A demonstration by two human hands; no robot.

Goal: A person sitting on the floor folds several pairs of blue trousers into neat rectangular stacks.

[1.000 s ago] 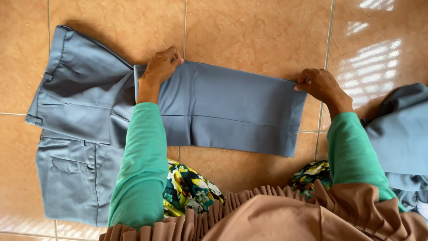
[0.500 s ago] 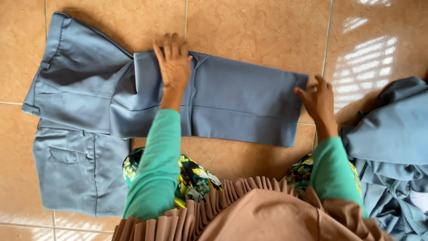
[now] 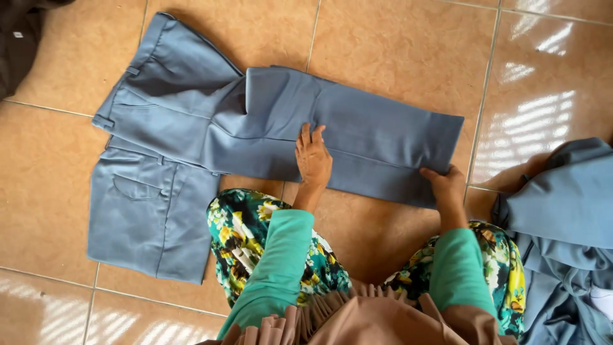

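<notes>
Since the earlier frames, the left hand (image 3: 313,158) has slid from the far edge of the folded trouser legs toward their near side, and the right hand (image 3: 447,185) has dropped from the far right corner to the near right corner.

The grey-blue trousers (image 3: 191,121) lie on the tiled floor (image 3: 396,45), waistband to the left, with the legs folded back across into a long band running right. The left hand rests flat on the middle of that band, palm down, fingers (image 3: 310,135) straight and close together, pointing far. The right hand is at the band's near right corner, fingers curled onto the edge of the cloth; whether they pinch it or only press on it cannot be told.

Both arms wear green sleeves (image 3: 274,262). A floral garment (image 3: 246,233) covers the person's knees, just near of the trousers, and pleated brown cloth (image 3: 357,319) hangs at the bottom of the view. A heap of similar grey-blue cloth (image 3: 562,217) lies at the right, near the right hand. A dark garment (image 3: 22,38) sits in the far left corner.
</notes>
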